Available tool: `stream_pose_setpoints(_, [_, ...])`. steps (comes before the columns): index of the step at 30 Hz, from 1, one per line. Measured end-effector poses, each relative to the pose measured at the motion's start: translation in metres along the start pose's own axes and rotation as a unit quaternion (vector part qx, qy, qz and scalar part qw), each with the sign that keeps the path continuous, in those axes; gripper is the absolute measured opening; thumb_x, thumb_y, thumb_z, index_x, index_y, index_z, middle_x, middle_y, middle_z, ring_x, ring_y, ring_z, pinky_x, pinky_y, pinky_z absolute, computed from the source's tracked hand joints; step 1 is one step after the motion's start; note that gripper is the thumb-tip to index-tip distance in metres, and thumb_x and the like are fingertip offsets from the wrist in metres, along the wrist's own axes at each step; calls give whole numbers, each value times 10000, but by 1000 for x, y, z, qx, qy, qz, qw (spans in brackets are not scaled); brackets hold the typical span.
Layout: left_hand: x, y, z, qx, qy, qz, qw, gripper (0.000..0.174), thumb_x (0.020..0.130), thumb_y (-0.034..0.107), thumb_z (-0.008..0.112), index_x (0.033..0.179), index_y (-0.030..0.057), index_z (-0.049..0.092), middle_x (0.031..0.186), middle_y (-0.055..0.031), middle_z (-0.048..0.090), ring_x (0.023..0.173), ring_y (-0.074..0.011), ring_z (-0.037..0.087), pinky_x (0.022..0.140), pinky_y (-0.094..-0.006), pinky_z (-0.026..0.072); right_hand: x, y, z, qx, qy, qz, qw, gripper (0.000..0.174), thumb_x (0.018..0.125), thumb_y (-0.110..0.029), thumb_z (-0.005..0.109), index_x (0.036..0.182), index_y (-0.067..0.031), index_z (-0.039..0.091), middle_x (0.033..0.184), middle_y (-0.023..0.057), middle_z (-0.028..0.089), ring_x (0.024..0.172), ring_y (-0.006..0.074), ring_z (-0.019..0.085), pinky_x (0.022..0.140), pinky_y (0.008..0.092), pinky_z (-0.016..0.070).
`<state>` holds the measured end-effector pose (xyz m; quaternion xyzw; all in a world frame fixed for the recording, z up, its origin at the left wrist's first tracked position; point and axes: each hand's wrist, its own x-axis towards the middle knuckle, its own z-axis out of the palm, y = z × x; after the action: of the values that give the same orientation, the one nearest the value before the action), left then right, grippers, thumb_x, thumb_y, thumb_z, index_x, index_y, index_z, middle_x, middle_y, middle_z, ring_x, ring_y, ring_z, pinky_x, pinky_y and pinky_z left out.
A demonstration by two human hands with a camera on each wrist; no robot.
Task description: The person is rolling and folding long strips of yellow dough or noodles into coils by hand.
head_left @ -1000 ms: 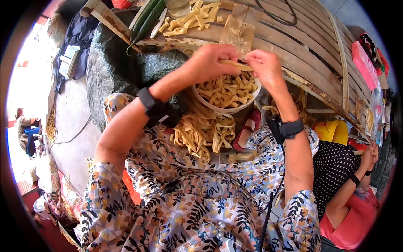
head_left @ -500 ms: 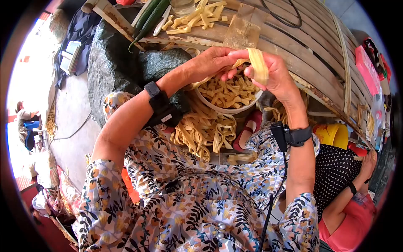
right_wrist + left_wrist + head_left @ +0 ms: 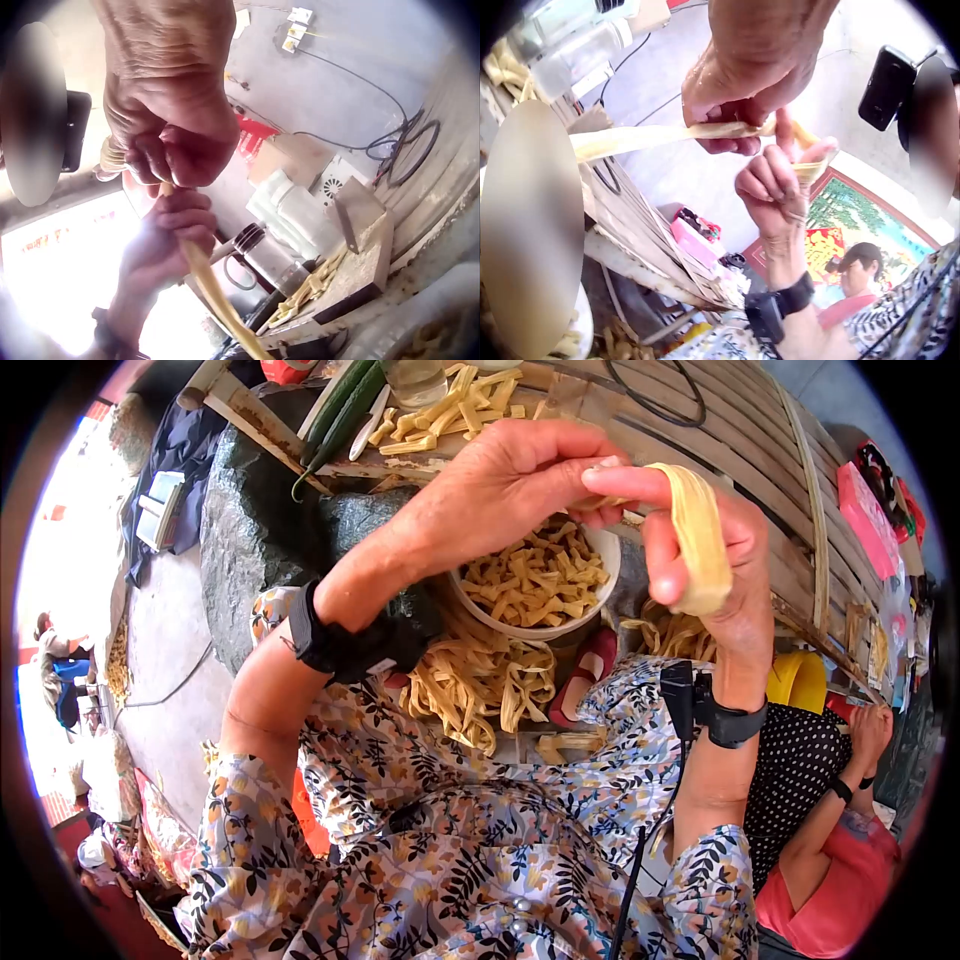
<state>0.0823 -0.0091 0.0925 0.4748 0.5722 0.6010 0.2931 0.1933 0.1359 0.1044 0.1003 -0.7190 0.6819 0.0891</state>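
A pale yellow strip [image 3: 700, 540] loops over the fingers of the right hand [image 3: 725, 550], which is raised right of a white bowl [image 3: 540, 630]. My left hand [image 3: 510, 490] pinches the same strip beside the right fingertips, above the bowl. In the left wrist view the strip [image 3: 637, 139] stretches out from the left hand [image 3: 750, 75] to the left, and the right hand [image 3: 772, 184] has it wrapped round its fingers. The right wrist view shows the strip [image 3: 214, 292] hanging below both hands. Knotted yellow pieces [image 3: 535, 580] fill the bowl.
Long loose strips [image 3: 475, 685] hang below the bowl. On the slatted table [image 3: 790, 490] lie more knotted pieces [image 3: 455, 410], green cucumbers [image 3: 345, 410] and a glass jar [image 3: 415, 380]. Another person [image 3: 835, 870] sits at the right, near a yellow bucket [image 3: 795, 680].
Both hands have risen toward the camera, the right one also shifting right. The strip, held between both hands a second ago, now wraps round the right fingers.
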Motion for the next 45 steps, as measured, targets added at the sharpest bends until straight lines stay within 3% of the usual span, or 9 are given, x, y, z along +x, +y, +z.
stream_pose_setpoints(4, [-7, -41, 10, -440, -77, -130, 885, 228, 920, 246, 439, 992, 58, 544, 632, 42, 493, 528, -38, 425, 465, -179, 342, 3, 15, 6, -64, 29, 59, 996, 329, 654, -104, 751, 963, -45, 654, 656, -24, 596, 595, 54, 532, 577, 192, 449])
stream_pose_setpoints(8, [-19, -60, 10, -487, -142, -226, 832, 187, 930, 218, 419, 947, 46, 492, 664, -13, 493, 497, -39, 398, 427, -149, 329, -2, 36, -4, -252, -27, 90, 963, 244, 733, -187, 695, 948, -74, 664, 635, 10, 616, 568, 40, 509, 511, 194, 411])
stream_pose_setpoints(13, [-27, -90, 15, -546, -135, -268, 782, 176, 912, 165, 455, 1046, 52, 472, 736, -102, 532, 550, -84, 462, 431, -152, 369, 1, 56, 5, -122, -51, 226, 965, 286, 720, -172, 673, 984, -69, 641, 684, 33, 625, 667, 126, 636, 549, 244, 461])
stream_pose_setpoints(15, [-27, -102, 13, -546, -99, -218, 803, 141, 895, 96, 462, 1005, 16, 502, 747, -110, 551, 610, -103, 513, 448, -167, 397, 5, 77, 5, -229, -14, 71, 971, 293, 713, -187, 676, 978, -68, 642, 720, 39, 617, 667, 171, 627, 566, 259, 461])
stream_pose_setpoints(22, [-9, -92, 14, -136, 250, -119, 951, 186, 890, 136, 493, 969, -19, 561, 745, -41, 576, 513, -71, 499, 471, -188, 416, 14, 96, 13, -373, 187, 19, 909, 201, 760, -209, 640, 887, -53, 644, 702, 56, 598, 578, 183, 574, 524, 277, 442])
stream_pose_setpoints(25, [-11, -93, 7, -53, 231, -88, 968, 185, 894, 146, 494, 941, -16, 570, 727, -27, 580, 521, -61, 508, 475, -175, 411, 21, 85, 13, -83, 118, 217, 966, 206, 839, -200, 589, 824, -2, 645, 633, 27, 610, 525, 78, 533, 476, 234, 427])
stream_pose_setpoints(31, [-17, -87, 6, 50, 156, -88, 983, 224, 882, 207, 523, 915, -14, 542, 686, -35, 574, 531, -74, 532, 476, -207, 418, 16, 100, 8, -24, 87, 209, 974, 184, 831, -168, 586, 756, -13, 649, 640, 29, 626, 525, 110, 552, 481, 241, 434])
stream_pose_setpoints(37, [-15, -101, 9, 349, 161, -30, 923, 232, 858, 186, 508, 991, -4, 490, 672, -58, 579, 518, -118, 531, 457, -237, 419, 11, 117, 21, -383, 170, 8, 908, 66, 729, -37, 601, 763, 1, 642, 845, 98, 625, 730, 208, 588, 641, 279, 456])
stream_pose_setpoints(45, [-7, -76, 13, -329, 184, -246, 893, 219, 889, 237, 502, 902, 24, 555, 582, 58, 355, 472, -25, 258, 435, -167, 226, 18, 99, -4, 153, 308, 57, 937, 121, 752, -41, 632, 805, 66, 651, 1046, 81, 583, 833, 112, 560, 757, 243, 454])
